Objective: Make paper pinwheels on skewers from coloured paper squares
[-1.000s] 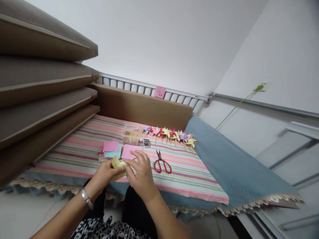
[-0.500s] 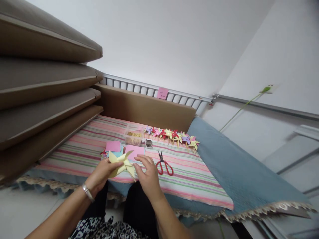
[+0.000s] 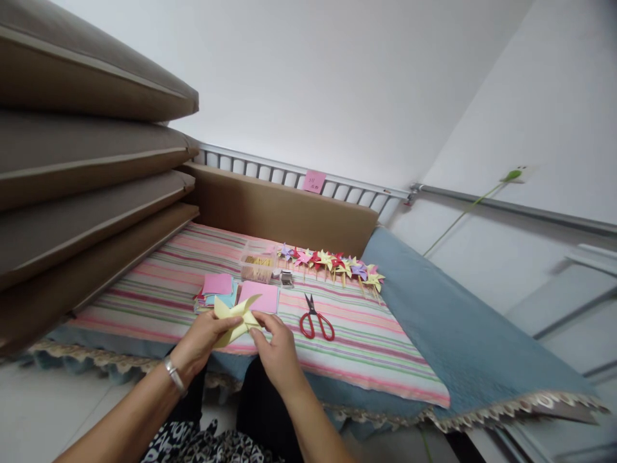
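My left hand (image 3: 205, 339) and my right hand (image 3: 274, 344) both pinch a yellow paper pinwheel (image 3: 234, 315) over the near edge of a striped cloth (image 3: 376, 344). The left hand grips it from below. The right hand's fingertips close on its right tip. Just beyond lie pink paper squares (image 3: 263, 296) and a small stack of coloured paper (image 3: 216, 287). Red scissors (image 3: 314, 319) lie shut to the right of my hands.
A row of finished pinwheels (image 3: 332, 262) on sticks lies at the back, beside a clear plastic box (image 3: 258, 265) and a small stapler (image 3: 287, 278). Stacked brown cushions (image 3: 87, 180) rise at the left. A blue quilt (image 3: 457, 334) covers the right side.
The yellow paper opened from a folded wad into a pointed pinwheel shape. My right hand drew back from the pink paper and closed on the pinwheel's right tip.
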`<action>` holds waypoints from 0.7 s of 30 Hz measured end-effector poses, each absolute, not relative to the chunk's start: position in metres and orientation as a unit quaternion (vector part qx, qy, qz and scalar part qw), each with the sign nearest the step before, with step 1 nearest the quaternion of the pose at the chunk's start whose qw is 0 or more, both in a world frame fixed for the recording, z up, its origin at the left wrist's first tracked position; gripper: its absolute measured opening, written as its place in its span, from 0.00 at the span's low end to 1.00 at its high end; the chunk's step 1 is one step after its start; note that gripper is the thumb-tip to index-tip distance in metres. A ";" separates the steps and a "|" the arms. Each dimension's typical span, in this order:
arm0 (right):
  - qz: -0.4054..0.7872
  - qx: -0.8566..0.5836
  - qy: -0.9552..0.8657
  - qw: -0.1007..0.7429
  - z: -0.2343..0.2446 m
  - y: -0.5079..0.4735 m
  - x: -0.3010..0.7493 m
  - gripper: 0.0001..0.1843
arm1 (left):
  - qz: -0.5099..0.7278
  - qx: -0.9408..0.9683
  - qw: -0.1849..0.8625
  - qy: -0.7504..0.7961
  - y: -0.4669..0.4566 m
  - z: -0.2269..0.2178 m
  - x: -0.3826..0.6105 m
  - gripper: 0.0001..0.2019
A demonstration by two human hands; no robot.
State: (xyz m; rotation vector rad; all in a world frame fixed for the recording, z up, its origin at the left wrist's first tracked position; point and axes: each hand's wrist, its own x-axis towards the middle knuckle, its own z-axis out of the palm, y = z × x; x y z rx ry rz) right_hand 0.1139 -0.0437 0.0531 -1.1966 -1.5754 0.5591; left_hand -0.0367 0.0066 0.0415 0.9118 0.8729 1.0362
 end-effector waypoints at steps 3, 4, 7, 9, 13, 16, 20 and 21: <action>0.245 -0.499 -0.645 0.525 0.052 -0.041 0.115 0.15 | 0.467 0.402 0.683 0.393 0.006 0.044 -0.038 0.20; 0.264 -0.502 -0.626 0.536 0.050 -0.041 0.117 0.15 | 0.470 0.397 0.684 0.392 0.006 0.045 -0.039 0.20; 0.367 -0.513 -0.537 0.560 0.040 -0.040 0.122 0.14 | 0.477 0.377 0.694 0.387 0.006 0.048 -0.042 0.19; 0.423 -0.516 -0.498 0.554 0.033 -0.042 0.123 0.16 | 0.478 0.376 0.698 0.378 0.006 0.049 -0.043 0.18; 0.513 -0.493 -0.479 0.514 0.027 -0.052 0.120 0.16 | 0.484 0.379 0.691 0.381 0.005 0.048 -0.041 0.15; 0.523 -0.497 -0.493 0.486 0.030 -0.054 0.117 0.13 | 0.485 0.378 0.690 0.382 0.003 0.049 -0.039 0.15; 0.493 -0.516 -0.523 0.466 0.032 -0.051 0.118 0.12 | 0.477 0.396 0.691 0.372 0.003 0.051 -0.038 0.16; 0.488 -0.519 -0.527 0.463 0.032 -0.049 0.118 0.11 | 0.474 0.399 0.691 0.372 0.003 0.051 -0.038 0.16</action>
